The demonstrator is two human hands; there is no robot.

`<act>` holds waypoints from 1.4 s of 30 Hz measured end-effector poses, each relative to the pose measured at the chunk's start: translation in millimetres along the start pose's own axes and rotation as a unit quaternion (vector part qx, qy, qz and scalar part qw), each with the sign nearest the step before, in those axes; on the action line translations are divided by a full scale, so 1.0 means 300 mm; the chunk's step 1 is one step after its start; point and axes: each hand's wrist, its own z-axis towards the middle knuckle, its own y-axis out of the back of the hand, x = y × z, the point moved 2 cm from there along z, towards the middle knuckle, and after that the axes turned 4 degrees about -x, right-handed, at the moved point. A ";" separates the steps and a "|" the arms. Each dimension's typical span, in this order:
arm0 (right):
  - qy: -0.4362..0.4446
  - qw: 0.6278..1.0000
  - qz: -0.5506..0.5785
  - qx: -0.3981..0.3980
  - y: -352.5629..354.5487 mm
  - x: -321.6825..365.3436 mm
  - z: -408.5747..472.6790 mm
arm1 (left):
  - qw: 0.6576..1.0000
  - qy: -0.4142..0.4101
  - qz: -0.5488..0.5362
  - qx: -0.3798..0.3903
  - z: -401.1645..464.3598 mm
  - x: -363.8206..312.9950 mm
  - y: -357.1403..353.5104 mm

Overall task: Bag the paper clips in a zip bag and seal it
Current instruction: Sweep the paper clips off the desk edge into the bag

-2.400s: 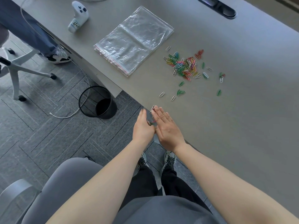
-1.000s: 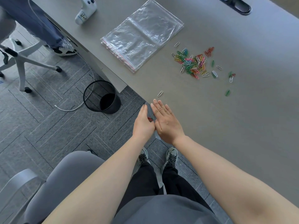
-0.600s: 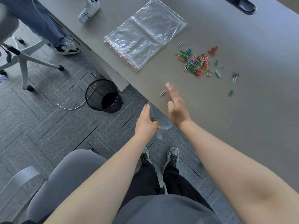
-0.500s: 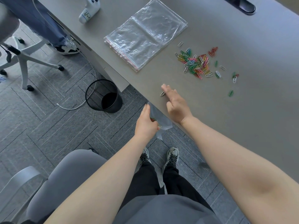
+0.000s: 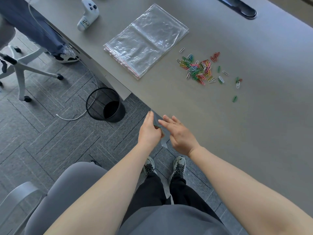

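My left hand (image 5: 149, 131) holds a small clear zip bag (image 5: 164, 141) just below the table's near edge, its mouth at the edge. A few coloured clips (image 5: 158, 127) show inside it by my thumb. My right hand (image 5: 179, 134) rests on the table edge against the bag's mouth, fingers spread, with nothing visibly in it. A pile of coloured paper clips (image 5: 198, 70) lies farther back on the grey table (image 5: 245, 133), with single clips scattered to its right, such as a green one (image 5: 234, 98).
A stack of larger clear zip bags (image 5: 145, 41) lies left of the pile, with a white controller (image 5: 88, 13) beyond. Under the table's edge stands a black mesh bin (image 5: 105, 104). Another person's leg (image 5: 33, 26) and a chair base (image 5: 22, 68) are at far left.
My right hand reached out to a single clip near the table edge and came back to the bag's mouth. That clip no longer lies on the table.
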 end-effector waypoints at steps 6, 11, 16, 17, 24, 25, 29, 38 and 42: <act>-0.118 0.982 0.036 -0.143 0.095 -0.038 0.013 | 1.000 -0.027 -0.006 -0.007 -0.010 0.003 -0.011; -0.227 0.953 -0.064 -0.191 0.243 -0.185 0.049 | 1.000 0.005 0.004 -0.007 -0.012 -0.013 -0.025; -0.330 0.904 -0.154 -0.225 0.387 -0.345 0.037 | 0.999 0.019 0.035 -0.025 0.000 -0.019 -0.041; -0.344 0.898 -0.162 -0.222 0.407 -0.372 0.036 | 0.999 0.022 0.037 -0.025 0.003 -0.019 -0.045; -0.378 0.889 -0.166 -0.197 0.469 -0.498 0.082 | 0.998 0.033 0.042 -0.032 0.027 0.001 -0.064; -0.377 0.890 -0.165 -0.197 0.471 -0.503 0.093 | 0.998 0.034 0.044 -0.035 0.028 0.001 -0.066; -0.368 0.892 -0.182 -0.189 0.471 -0.517 0.131 | 0.998 0.036 0.042 -0.040 0.028 0.003 -0.070; -0.257 0.934 -0.198 -0.151 0.457 -0.518 0.214 | 0.998 0.046 0.016 -0.051 0.027 -0.001 -0.091; -0.214 0.947 -0.204 -0.122 0.446 -0.515 0.238 | 0.997 0.050 0.021 -0.055 0.030 -0.001 -0.086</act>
